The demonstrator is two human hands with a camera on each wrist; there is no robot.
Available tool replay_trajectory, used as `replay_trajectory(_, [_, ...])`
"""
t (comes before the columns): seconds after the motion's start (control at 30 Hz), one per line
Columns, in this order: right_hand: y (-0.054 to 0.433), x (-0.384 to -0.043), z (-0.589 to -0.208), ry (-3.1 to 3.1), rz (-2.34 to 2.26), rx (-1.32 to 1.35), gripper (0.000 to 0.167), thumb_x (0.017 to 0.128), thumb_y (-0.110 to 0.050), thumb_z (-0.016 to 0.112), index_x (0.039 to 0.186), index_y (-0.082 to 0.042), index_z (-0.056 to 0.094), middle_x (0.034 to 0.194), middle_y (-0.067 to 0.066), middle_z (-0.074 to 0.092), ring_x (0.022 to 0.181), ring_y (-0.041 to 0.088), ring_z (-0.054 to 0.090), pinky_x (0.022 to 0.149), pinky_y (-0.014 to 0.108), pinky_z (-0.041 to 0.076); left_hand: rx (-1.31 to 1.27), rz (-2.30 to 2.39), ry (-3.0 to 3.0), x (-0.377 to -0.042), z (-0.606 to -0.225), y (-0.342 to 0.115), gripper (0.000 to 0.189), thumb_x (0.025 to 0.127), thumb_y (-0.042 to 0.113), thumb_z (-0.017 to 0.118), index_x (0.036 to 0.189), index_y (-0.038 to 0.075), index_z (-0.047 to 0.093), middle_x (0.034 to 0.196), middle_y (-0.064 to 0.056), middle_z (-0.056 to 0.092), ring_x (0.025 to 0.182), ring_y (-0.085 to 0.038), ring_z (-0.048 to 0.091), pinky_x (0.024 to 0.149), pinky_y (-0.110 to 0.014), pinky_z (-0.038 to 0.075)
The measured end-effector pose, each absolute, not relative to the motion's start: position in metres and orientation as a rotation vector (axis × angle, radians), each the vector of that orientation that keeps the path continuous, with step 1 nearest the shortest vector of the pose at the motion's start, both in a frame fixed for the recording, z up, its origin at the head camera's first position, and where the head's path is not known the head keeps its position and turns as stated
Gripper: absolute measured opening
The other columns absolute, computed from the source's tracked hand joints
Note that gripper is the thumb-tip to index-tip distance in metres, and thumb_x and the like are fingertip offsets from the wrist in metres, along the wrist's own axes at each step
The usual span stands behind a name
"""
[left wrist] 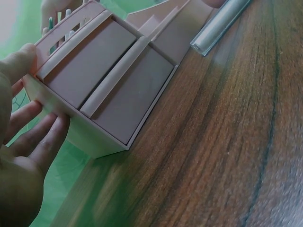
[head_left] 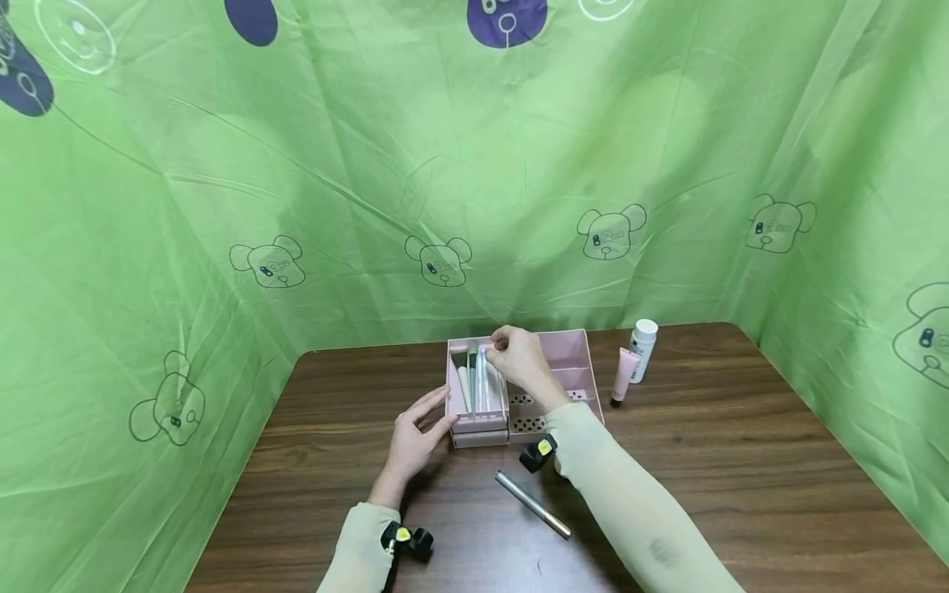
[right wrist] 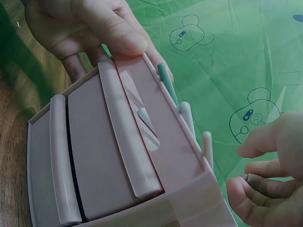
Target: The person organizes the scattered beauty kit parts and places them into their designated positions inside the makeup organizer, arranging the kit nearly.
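Observation:
My left hand [head_left: 412,443] rests against the left front corner of a pink desktop organizer [head_left: 480,439]. Its thumb touches the front top edge and the fingers lie along the side wall, as the left wrist view [left wrist: 28,142] shows. Makeup brushes [head_left: 461,375] and slim white and green sticks [head_left: 482,387] stand leaning in the upper left compartment. Above that compartment's back right part hovers my right hand [head_left: 521,360], fingers bent. In the right wrist view, its thumb and fingers stand apart beside a white stick end [right wrist: 207,146], with nothing visible between them.
A silver cosmetic tube [head_left: 532,504] lies on the wooden table [head_left: 334,461] in front of the organizer. Right of it stand a pink squeeze tube [head_left: 625,375] and a white bottle [head_left: 643,350]. Green cloth [head_left: 519,165] hangs behind and at both sides.

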State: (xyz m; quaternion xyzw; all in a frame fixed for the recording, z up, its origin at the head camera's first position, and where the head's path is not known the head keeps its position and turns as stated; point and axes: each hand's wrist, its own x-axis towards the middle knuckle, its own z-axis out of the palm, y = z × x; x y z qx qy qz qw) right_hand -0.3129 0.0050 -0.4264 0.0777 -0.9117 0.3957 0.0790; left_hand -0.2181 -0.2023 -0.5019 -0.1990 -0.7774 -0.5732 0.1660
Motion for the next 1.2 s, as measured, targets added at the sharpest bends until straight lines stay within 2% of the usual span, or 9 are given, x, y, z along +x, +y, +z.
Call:
replay_trajectory(0.27, [0.011,-0.311,-0.427,-2.712,1.215,0.252,0.03,0.08,-0.016,0.069,0.108,-0.007,0.07,0.092,0.001,0.071,0.084,0.018,0.065,0.078,0.032,0.057,-0.562,-1.706,-2.203,-0.218,-0.504,-0.201,0.044,0.087,0.006,0.073,0.127,-0.007,0.06,0.135,-0.024,0.057,0.125,-0.038,0.053,0.101,-0.06,0.043])
replay_trajectory(0.47, [0.015,-0.307,-0.425,-2.7,1.199,0.255,0.027,0.08,-0.017,0.071,0.105,-0.008,0.07,0.089,0.001,0.069,0.082,0.018,0.063,0.076,0.033,0.056,-0.55,-1.696,-2.227,-0.217,-0.503,-0.201,0.044,0.087,0.006,0.073,0.127,-0.006,0.06,0.135,-0.024,0.057,0.125,-0.035,0.054,0.102,-0.048,0.047])
replay_trajectory(0.53, [0.016,-0.306,-0.424,-2.708,1.19,0.262,0.027,0.081,-0.018,0.071,0.106,-0.009,0.07,0.09,0.001,0.069,0.083,0.018,0.063,0.076,0.033,0.056,-0.545,-1.702,-2.232,-0.217,-0.502,-0.201,0.044,0.087,0.006,0.072,0.128,-0.006,0.06,0.135,-0.023,0.057,0.126,-0.034,0.054,0.103,-0.047,0.047])
replay_trajectory(0.77, [0.021,-0.299,-0.422,-2.743,1.19,0.305,0.029,0.083,-0.021,0.073,0.109,-0.009,0.069,0.094,0.002,0.069,0.085,0.017,0.063,0.079,0.032,0.057,-0.558,-1.683,-2.216,-0.217,-0.502,-0.201,0.044,0.087,0.005,0.073,0.127,-0.006,0.06,0.134,-0.023,0.058,0.126,-0.035,0.054,0.104,-0.059,0.041])
replay_trajectory(1.2, [0.043,-0.282,-0.421,-2.726,1.187,0.39,0.029,0.083,-0.021,0.072,0.109,-0.008,0.069,0.096,0.005,0.071,0.087,0.02,0.066,0.081,0.034,0.057,-0.546,-1.684,-2.211,-0.216,-0.501,-0.2,0.044,0.087,0.005,0.072,0.127,-0.007,0.06,0.134,-0.024,0.057,0.126,-0.037,0.053,0.105,-0.058,0.041])
